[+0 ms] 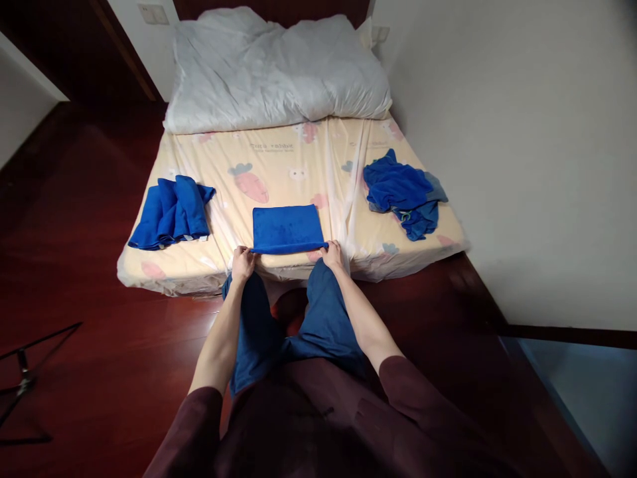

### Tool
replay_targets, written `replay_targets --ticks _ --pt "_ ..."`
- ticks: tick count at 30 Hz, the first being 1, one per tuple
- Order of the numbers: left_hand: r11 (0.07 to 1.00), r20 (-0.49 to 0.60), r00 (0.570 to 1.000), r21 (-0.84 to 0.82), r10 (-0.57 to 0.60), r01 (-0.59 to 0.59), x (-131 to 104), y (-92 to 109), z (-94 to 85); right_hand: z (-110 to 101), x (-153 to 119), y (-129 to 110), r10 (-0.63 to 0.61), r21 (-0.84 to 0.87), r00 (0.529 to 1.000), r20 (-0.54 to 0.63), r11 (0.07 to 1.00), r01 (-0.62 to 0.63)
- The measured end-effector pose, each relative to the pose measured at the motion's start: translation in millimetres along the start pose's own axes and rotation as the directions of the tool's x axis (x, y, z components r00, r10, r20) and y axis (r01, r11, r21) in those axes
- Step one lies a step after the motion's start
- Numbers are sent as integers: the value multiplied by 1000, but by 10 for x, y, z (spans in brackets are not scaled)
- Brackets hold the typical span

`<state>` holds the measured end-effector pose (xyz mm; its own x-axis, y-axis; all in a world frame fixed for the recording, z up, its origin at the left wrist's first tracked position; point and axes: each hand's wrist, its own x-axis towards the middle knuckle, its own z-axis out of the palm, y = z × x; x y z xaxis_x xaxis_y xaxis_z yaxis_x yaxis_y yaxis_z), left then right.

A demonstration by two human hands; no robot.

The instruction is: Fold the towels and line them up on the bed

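A blue cloth (pixel 287 227) lies flat on the bed near its front edge, with its near edge bunched into a narrow strip. My left hand (pixel 243 263) is closed on the near left corner, and my right hand (pixel 332 255) is closed on the near right corner. Several folded blue cloths (pixel 172 212) overlap on the left part of the bed. On the right part sits a crumpled heap of blue cloths (pixel 403 192).
The bed (pixel 223 159) has a patterned cover under thin clear sheeting. A large grey-white quilt (pixel 279 73) lies across its far end. A wall stands at the right. Black stand legs (pixel 24 384) rest on the floor at lower left.
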<state>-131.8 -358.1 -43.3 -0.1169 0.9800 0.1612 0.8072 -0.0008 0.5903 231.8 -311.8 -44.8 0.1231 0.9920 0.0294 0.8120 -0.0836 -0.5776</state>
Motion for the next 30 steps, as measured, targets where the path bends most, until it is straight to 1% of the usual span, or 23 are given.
replay_targets --ticks 5,10,16,20,24,27,29,30 --pt "1000 -26 999 2 -29 29 17 5 15 23 17 19 -19 -15 999 -36 1000 19" --pt "999 -29 999 30 -26 26 15 15 20 5 6 -5 0 -32 999 -49 999 -2" --pt "997 -54 997 50 -49 51 -6 46 9 -68 -5 -105 65 -114 998 21 991 -63" --pt "994 -44 996 80 -73 76 -2 65 9 -106 -5 -137 89 -103 995 32 991 -86" --pt "991 -66 994 99 -87 94 9 109 -3 -136 -9 -165 101 -93 995 25 991 -98" --pt "989 -113 992 132 -55 69 -27 170 -42 -164 -40 -194 29 -55 997 -72 998 -33" --pt "991 -121 992 136 38 -21 -75 216 -70 -184 -76 -204 -74 -21 986 -148 997 71" --pt "988 -98 990 128 102 -89 -101 237 -80 -193 -96 -204 -135 -5 976 -168 991 136"
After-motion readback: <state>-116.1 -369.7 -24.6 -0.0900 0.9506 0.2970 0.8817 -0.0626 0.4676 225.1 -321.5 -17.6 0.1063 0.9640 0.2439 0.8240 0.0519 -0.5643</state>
